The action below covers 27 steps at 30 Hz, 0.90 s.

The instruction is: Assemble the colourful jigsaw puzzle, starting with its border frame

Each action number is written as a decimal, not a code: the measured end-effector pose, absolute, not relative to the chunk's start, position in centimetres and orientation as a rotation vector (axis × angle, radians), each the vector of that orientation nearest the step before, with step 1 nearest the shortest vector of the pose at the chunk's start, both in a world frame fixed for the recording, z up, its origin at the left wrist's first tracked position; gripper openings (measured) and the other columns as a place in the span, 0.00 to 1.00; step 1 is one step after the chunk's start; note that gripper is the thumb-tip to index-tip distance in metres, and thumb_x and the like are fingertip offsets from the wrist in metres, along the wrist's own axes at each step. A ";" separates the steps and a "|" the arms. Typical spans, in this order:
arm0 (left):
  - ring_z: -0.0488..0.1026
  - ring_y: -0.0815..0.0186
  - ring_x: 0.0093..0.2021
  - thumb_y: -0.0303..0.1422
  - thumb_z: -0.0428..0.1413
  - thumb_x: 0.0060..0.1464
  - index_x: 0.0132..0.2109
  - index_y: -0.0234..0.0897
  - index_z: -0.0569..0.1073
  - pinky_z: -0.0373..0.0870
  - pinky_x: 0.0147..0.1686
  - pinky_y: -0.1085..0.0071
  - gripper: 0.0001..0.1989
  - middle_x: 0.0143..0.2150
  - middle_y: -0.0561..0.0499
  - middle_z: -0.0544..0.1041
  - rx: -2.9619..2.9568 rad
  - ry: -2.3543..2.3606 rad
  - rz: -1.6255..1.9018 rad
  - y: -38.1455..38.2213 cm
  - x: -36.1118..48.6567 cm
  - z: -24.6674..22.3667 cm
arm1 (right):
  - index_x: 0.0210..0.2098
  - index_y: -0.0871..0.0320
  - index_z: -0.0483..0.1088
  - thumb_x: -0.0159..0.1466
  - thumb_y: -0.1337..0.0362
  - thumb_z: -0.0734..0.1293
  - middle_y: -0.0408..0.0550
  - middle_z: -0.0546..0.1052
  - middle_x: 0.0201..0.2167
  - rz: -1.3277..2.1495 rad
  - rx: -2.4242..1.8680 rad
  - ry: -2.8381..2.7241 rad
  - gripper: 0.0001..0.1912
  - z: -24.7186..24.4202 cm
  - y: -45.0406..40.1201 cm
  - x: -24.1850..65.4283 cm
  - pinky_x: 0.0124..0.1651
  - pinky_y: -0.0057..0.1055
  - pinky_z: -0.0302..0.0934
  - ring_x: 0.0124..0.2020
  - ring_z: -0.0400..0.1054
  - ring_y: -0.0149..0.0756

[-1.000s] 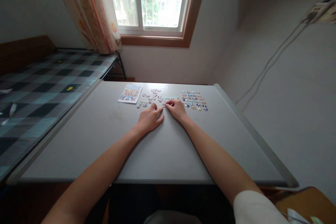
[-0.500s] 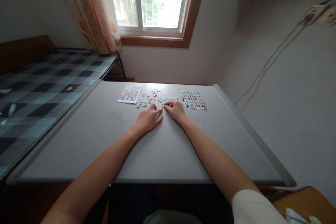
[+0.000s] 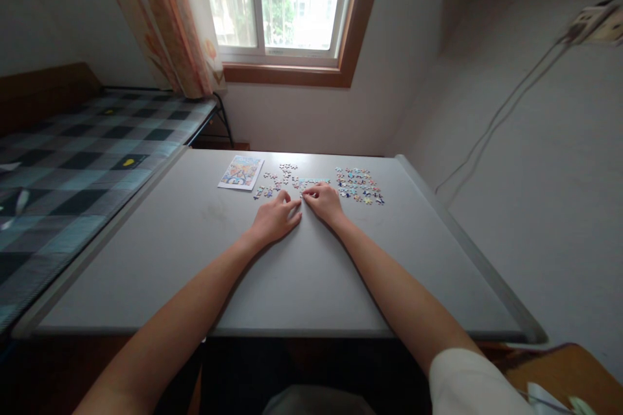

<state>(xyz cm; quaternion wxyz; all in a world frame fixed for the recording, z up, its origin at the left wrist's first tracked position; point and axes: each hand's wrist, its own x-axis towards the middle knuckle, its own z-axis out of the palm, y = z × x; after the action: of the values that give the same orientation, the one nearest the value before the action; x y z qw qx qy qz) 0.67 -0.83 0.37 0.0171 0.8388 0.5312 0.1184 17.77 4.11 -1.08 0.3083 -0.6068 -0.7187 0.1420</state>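
Observation:
My left hand (image 3: 276,216) rests on the table with its thumb and fingers apart, and its index fingertip is beside the piece at my right fingertips. With thumb and index finger pinched together, my right hand (image 3: 323,200) is closed on a small jigsaw puzzle piece (image 3: 302,195), mostly hidden by the fingers. Just beyond the right hand lies a joined strip of light-blue puzzle (image 3: 314,180), partly covered by that hand. Loose puzzle pieces (image 3: 269,191) are scattered beyond my left hand. More loose pieces (image 3: 360,187) lie in rows to the right of my right hand.
A printed picture sheet (image 3: 241,172) lies at the back left of the grey table (image 3: 311,272). A bed with a checked cover (image 3: 97,142) runs along the left side. On the right, a cable (image 3: 496,118) hangs down the wall near the table edge.
Both hands stay in nearly the same place over the puzzle. The view has shifted very slightly; no piece has visibly moved.

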 end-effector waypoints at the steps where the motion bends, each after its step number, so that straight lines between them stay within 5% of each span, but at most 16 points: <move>1: 0.74 0.64 0.41 0.44 0.48 0.62 0.58 0.49 0.69 0.68 0.41 0.69 0.20 0.52 0.49 0.67 2.610 1.651 0.373 -0.8 0.7 0.3 | 0.35 0.52 0.80 0.59 0.62 0.66 0.46 0.76 0.34 0.376 -1.601 -1.899 0.09 -1.1 4.1 17.8 0.48 0.33 0.58 0.39 0.69 0.36; 8: 0.74 0.63 0.41 0.43 0.48 0.61 0.56 0.48 0.70 0.68 0.40 0.68 0.19 0.51 0.49 0.67 2.617 1.636 0.389 -0.9 0.6 0.5 | 0.40 0.56 0.78 0.60 0.68 0.62 0.47 0.75 0.35 0.376 -1.552 -1.743 0.14 -1.5 4.7 18.2 0.47 0.32 0.61 0.33 0.68 0.33; 18: 0.74 0.64 0.41 0.43 0.48 0.61 0.57 0.49 0.69 0.68 0.41 0.68 0.19 0.52 0.49 0.67 2.597 1.636 0.382 -0.8 0.6 0.4 | 0.32 0.55 0.79 0.59 0.70 0.63 0.48 0.76 0.38 0.282 -1.424 -1.956 0.12 -1.9 4.9 18.5 0.55 0.38 0.57 0.44 0.66 0.39; 27: 0.74 0.64 0.41 0.43 0.48 0.61 0.57 0.49 0.69 0.68 0.42 0.69 0.18 0.52 0.49 0.67 2.600 1.637 0.383 -0.9 0.7 0.5 | 0.43 0.52 0.78 0.61 0.67 0.63 0.47 0.75 0.49 0.250 -1.451 -2.080 0.14 -2.1 4.6 18.2 0.56 0.42 0.54 0.51 0.61 0.43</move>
<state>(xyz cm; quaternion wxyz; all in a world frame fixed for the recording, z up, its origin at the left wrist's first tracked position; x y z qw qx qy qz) 0.70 -0.87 0.52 0.0230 0.8395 0.5285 0.1238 18.18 4.63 -2.06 0.2924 -0.5445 -0.7805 0.0940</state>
